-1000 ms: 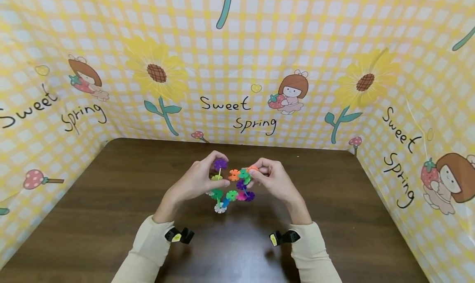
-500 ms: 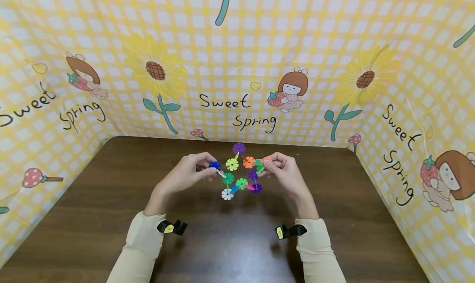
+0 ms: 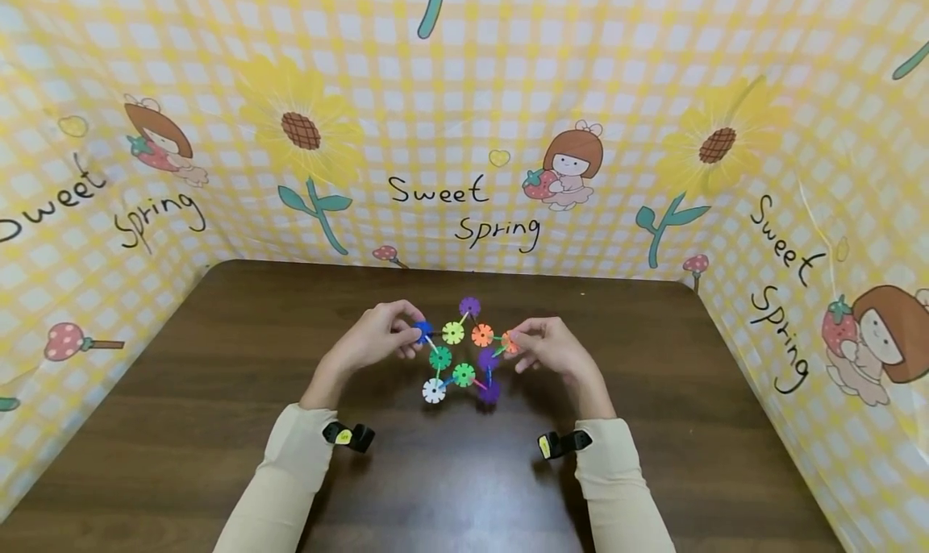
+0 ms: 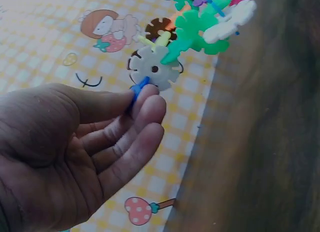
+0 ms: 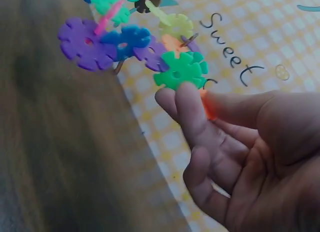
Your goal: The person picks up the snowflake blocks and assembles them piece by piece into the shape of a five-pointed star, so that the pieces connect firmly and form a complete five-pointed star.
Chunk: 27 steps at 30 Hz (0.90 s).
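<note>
A star-shaped ring of slotted plastic snowflake discs [image 3: 439, 359] spans the space between my two hands. At its left point, my left hand [image 3: 376, 337] pinches a blue disc [image 3: 424, 329] between thumb and fingertips. My right hand [image 3: 553, 349] pinches an orange disc [image 3: 510, 342] at the right point. A purple disc [image 3: 469, 306] forms the far point; a white disc [image 3: 434, 391] and another purple disc [image 3: 489, 392] form the two near ones. In the left wrist view a whitish disc [image 4: 155, 68] joins the blue one. The right wrist view has a green disc [image 5: 180, 72] beside my fingertips.
Below the hands lies a dark brown wooden table [image 3: 435, 488]. Yellow checked cloth [image 3: 435, 118] with printed flowers and lettering rises along its back and both sides. A black wrist strap [image 3: 348, 436] sits on each sleeve.
My left hand has gone from around the yellow and far purple discs to the blue disc. The star rose and spread into view, then came lower and flatter. My right hand keeps its orange disc.
</note>
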### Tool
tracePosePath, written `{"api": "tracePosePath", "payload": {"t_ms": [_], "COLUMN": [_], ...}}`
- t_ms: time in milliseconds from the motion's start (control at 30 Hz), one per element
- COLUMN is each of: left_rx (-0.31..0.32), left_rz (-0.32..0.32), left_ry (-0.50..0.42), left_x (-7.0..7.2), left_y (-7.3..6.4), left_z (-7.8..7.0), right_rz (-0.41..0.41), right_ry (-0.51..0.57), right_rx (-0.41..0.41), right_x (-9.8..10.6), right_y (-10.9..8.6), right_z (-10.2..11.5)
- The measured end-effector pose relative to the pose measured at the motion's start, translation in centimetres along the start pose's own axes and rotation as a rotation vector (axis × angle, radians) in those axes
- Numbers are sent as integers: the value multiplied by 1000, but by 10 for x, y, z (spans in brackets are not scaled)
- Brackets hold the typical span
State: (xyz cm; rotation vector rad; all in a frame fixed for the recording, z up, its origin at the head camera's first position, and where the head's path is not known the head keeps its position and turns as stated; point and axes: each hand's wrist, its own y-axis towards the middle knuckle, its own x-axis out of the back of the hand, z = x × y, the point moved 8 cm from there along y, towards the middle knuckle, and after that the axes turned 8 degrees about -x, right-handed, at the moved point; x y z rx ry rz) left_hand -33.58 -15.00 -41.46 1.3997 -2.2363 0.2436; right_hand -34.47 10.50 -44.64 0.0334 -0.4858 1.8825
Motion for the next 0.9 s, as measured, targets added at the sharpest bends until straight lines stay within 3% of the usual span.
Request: {"api": "tracePosePath", "payload": {"t_ms": [167, 300, 500, 667, 900], "left_rx": [119, 173, 251, 300, 322], "left_rz": [79, 102, 96, 97, 103], "left_ry": [30, 87, 314, 436, 541], "left_x": [-13, -19, -22, -27, -25], "left_y": [1, 5, 6, -1, -2], "left_z": [14, 24, 44, 55, 56], "right_rz": [19, 24, -7, -56, -106], "right_ry": [-96, -140, -233, -329, -434], "right_rx": [-67, -116, -161, -170, -132], "right_x": [-4, -9, -22, -29, -30], "right_y": [4, 9, 23, 29, 29], "right_z": [-17, -27, -33, -35, -26]}}
